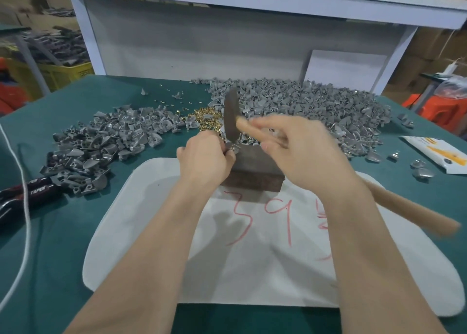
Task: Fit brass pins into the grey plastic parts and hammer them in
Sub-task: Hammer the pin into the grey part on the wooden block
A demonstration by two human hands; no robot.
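Closest to the body, on the green worktop [63, 258], a white sheet [252, 278] marked in red, both forearms reaching over it. At its far edge, a dark block [255, 169] standing on the sheet. Over the block's left corner, left hand [204, 159], fingers curled, pinching a grey part [233, 148] at the block's top edge; too small to tell whether a pin sits in it. To the right, above the block, right hand [303, 154] clenched round the wooden handle of a hammer [231, 116], all blurred. Handle end sticking out low on the right, dark head upright with its lower end just over the pinched part, contact lost in the blur. Off at the left edge, a black object lettered TAPER [27, 192], with a white cord [21, 182] crossing it. Near the right edge, a white and yellow packet [434, 154], a few loose grey parts beside it. Beyond the left hand, a small pile of brass pins [204, 116], partly hidden by the hammer head, stray pins scattered farther back. Beside the pins, a left heap [101, 141] of grey parts; on the other side and farther back, a larger right heap [303, 103] reaching almost to the worktop's rear edge. Behind that, a white board [346, 68] standing upright, and a yellow crate [68, 73] beyond the worktop at far left.
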